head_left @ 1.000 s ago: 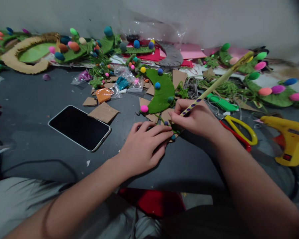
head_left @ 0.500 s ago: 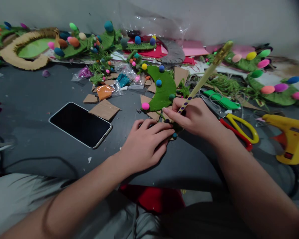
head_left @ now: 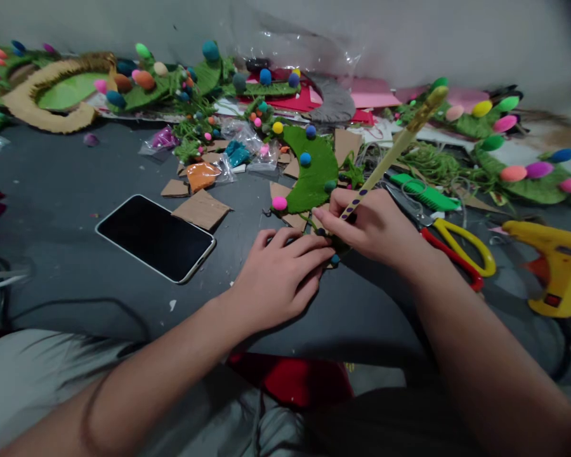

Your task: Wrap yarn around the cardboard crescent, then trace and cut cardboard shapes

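"What did your fingers hold?"

"My right fingers pinched a long pale-yellow stick with purple dots and a golden end. My left fingers lay outstretched, unclenched, by a small blue ball."

"The green crescent with coloured balls?"

"On the cluttered worktop, just beyond both."
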Tool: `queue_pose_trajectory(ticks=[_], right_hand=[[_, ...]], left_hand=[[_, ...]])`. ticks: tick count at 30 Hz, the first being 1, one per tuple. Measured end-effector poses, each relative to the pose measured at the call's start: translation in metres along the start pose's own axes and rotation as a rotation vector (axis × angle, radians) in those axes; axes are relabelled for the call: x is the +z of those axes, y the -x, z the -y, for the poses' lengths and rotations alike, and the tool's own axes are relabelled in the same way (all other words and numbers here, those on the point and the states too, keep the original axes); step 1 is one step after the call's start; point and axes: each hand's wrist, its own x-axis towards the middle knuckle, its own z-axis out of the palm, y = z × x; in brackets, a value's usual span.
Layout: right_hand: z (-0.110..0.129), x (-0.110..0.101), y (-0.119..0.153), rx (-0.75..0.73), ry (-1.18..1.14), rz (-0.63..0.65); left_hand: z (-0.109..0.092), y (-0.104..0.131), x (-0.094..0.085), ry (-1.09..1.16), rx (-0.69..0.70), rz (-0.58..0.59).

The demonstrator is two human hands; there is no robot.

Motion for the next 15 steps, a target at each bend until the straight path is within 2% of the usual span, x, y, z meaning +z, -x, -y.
queue_pose_trajectory(ticks=[5,11,15], right_hand=[[-0.0054,-0.0032,0.0022,0.123,-0.139,-0.100],[-0.0052,-0.0003,0.0052,0.144,-0.219,-0.093],[-0.0011,-0.0088,0.0054,0.211,-0.378,-0.247]], left_hand=[[-0.0009,0.0017,-0.0006,-0.037,0.015,-0.002],[0.0003,0.0007,-0.0002,-0.104,0.040,-0.003],[0.0019,-0.0009,-0.0014,-0.099,0.049,0.015]])
